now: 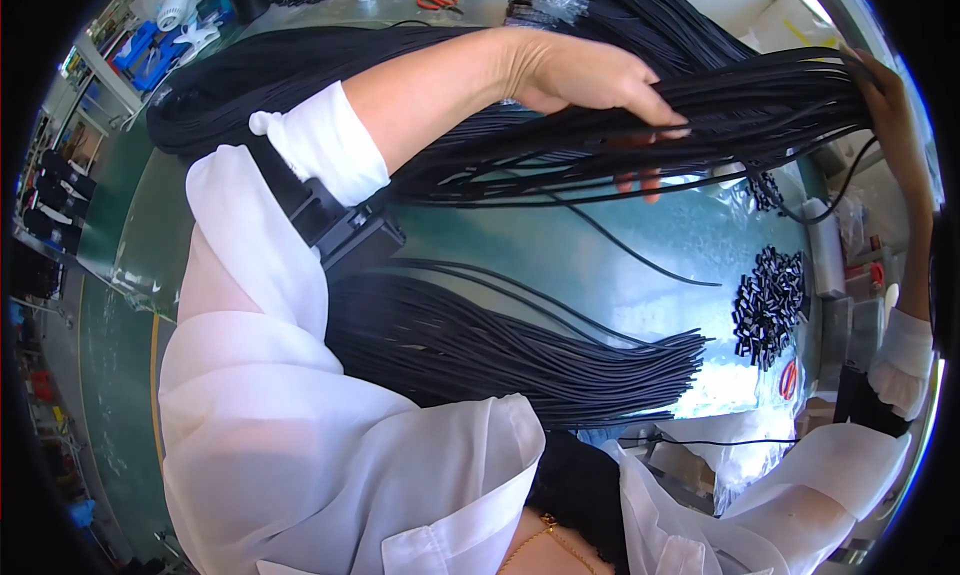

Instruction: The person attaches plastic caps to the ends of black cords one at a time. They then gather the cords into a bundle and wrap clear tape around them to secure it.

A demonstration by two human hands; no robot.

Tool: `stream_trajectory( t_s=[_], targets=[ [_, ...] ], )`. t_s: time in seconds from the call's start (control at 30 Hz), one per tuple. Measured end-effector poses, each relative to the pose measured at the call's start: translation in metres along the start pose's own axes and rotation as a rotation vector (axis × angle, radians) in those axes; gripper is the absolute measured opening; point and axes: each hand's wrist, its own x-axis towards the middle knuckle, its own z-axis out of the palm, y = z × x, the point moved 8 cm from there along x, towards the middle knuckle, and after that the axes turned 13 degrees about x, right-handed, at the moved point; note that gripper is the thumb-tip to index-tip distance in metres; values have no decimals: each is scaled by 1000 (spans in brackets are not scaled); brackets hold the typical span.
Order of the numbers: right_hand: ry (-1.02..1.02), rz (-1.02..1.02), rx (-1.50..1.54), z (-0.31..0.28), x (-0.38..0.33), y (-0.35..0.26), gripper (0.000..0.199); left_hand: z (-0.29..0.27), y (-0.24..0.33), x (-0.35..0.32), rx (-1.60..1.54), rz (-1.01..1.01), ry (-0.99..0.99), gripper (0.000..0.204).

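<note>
A long bundle of black cables [740, 125] stretches across the upper right, lifted above the table. My left hand [600, 80] is wrapped around its middle, thumb in front and fingertips showing below the strands. At the bundle's right end, my right hand [885, 95] closes on the looped part; some of its fingers are hidden. One loose strand curls down below that hand. Underneath, a second pile of black cables [520, 350] lies on the green table [450, 235] near my body, its cut ends pointing right.
More black cables [240, 80] lie at the back left. Small black pieces [770, 305] form a heap on the right, with red-handled scissors [789, 379] close by. Orange-handled pliers [438, 1] rest at the back. A small white fan [178, 5] stands far left.
</note>
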Motion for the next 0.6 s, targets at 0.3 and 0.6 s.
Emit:
stream_trajectory(
  t_s=[0.3, 0.6],
  targets=[
    [-44, 369, 74, 3, -5, -32, 37, 16, -5, -9, -220, -134, -188, 35],
    [-265, -68, 535, 59, 18, -173, 76, -30, 11, -11, -72, -65, 29, 34]
  ],
)
